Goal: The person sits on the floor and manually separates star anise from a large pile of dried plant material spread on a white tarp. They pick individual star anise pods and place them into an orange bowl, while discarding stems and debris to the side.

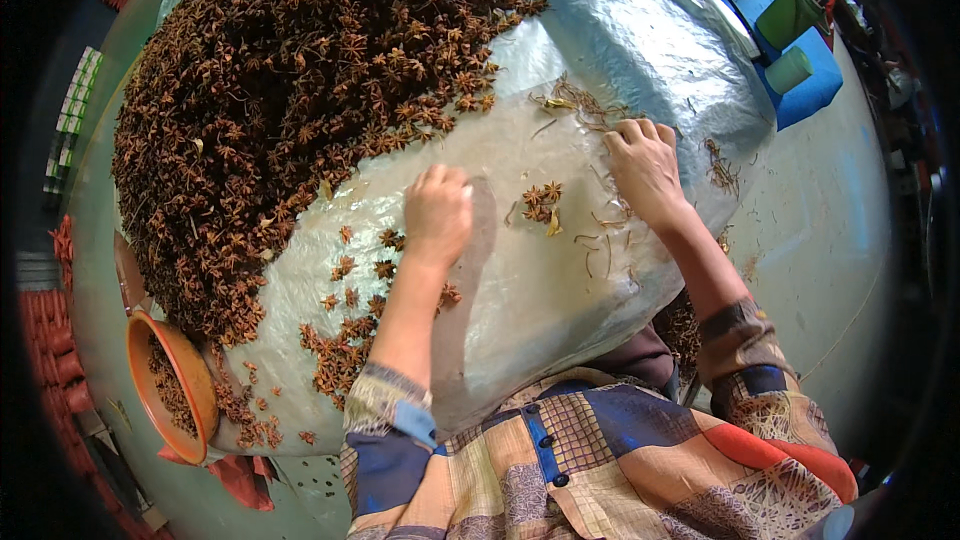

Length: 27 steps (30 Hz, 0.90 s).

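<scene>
My left hand (438, 214) is slightly blurred above the plastic sheet (517, 322), its fingers curled; whether it holds something is hidden. To the right, my right hand (643, 166) reaches down with bent fingers beside loose dry stems (589, 106), its fingertips turned from view. Between the hands lies a small cluster of star anise (538, 204) with a yellowish leaf bit (554, 223). A large heap of dried star anise (330, 52) covers the far left of the sheet. Scattered star anise pods (341, 352) lie near my left forearm.
An orange bowl (201, 360) holding small brown pieces stands tilted at the lower left. At the right, a blue surface (816, 71) bears a green bottle (784, 19) and a translucent cup (790, 70). More stems (721, 169) lie at the sheet's right edge. Red packages (56, 352) line the far left.
</scene>
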Tool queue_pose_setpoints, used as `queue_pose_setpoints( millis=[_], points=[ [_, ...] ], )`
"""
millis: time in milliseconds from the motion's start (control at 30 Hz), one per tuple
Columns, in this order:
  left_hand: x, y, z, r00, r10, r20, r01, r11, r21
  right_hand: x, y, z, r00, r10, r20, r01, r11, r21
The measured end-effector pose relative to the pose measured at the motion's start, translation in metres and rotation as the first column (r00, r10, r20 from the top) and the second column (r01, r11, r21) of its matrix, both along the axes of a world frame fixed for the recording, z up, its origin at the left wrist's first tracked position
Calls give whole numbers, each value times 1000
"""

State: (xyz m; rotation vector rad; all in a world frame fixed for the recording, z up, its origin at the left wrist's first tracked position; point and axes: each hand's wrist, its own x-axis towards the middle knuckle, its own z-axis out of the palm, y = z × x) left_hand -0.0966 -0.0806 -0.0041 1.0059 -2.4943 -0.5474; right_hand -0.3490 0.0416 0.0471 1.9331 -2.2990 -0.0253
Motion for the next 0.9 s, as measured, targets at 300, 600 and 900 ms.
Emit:
queue_pose_setpoints(
  millis=[300,600,900],
  points=[
    [31,67,45,984,114,-137,-116,993,0,55,-4,-44,809,280,517,-189,957,-222],
    [-9,91,11,910,-39,-414,91,990,109,91,45,1,906,328,266,-167,857,-488],
    [35,95,46,986,3,-165,-22,993,-113,58,60,13,928,96,360,-15,975,-221]
  ],
)
